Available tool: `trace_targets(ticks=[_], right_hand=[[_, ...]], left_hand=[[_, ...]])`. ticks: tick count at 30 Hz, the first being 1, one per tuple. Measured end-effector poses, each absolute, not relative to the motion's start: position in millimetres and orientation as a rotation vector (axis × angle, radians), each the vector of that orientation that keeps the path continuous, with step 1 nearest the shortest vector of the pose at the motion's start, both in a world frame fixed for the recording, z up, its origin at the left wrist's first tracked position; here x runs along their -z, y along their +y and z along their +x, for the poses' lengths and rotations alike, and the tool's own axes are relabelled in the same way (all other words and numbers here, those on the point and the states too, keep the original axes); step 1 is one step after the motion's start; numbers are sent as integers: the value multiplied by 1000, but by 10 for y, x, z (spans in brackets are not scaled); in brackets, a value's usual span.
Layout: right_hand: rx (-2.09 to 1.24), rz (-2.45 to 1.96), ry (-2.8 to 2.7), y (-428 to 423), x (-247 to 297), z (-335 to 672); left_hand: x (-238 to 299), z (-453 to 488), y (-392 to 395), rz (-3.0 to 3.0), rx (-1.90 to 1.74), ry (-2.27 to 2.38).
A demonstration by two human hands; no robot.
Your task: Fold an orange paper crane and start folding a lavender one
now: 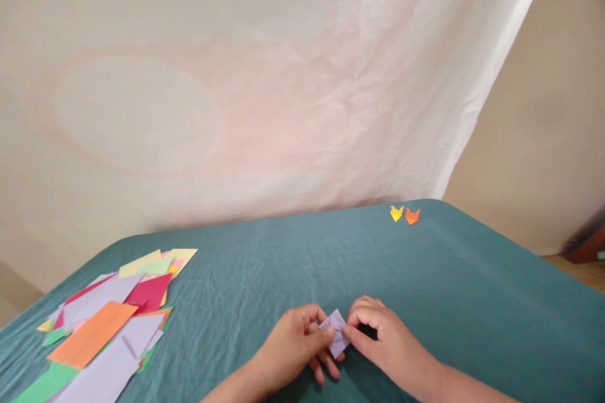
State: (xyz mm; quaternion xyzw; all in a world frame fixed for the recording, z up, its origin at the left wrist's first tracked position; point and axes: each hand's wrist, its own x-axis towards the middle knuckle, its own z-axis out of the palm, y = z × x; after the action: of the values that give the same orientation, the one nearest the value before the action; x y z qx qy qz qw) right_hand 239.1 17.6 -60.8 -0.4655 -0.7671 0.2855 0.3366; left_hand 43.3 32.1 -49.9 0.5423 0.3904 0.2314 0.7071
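A small folded piece of lilac paper (337, 331) sits low over the teal tablecloth (293, 264), near the table's front edge. My left hand (293, 347) pinches its left side with curled fingers. My right hand (384, 340) pinches its right side, thumb and forefinger pressed onto the fold. Both hands rest on the cloth, and the paper's lower part is partly hidden by my fingers.
A loose heap of coloured paper sheets (106, 327) lies at the left front: orange, lilac, red, yellow, green. Two small folded paper figures, one yellow (396, 213) and one orange (412, 216), stand at the far right edge. A white sheet hangs behind the table.
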Motion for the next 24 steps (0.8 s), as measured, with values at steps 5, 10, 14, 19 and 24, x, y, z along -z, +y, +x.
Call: trace_targets(ticks=[5,10,14,19,24], right_hand=[[-783,-1183,-1978,179,604,2397],[-842,-1180,-1913,191,577,2421],[-849,-1169,-1940,183,559,2431],[-846,-1193,-1939,182,559,2438],[-851,-1207,-1929,194,556,2439]], left_hand=[[481,453,329,1116,-522,925],[443,449,327,1083,-542,920],[434,455,313,1081,-553,884],[437,458,308,1063,-543,869],[446,431,319,1064,-536,809]])
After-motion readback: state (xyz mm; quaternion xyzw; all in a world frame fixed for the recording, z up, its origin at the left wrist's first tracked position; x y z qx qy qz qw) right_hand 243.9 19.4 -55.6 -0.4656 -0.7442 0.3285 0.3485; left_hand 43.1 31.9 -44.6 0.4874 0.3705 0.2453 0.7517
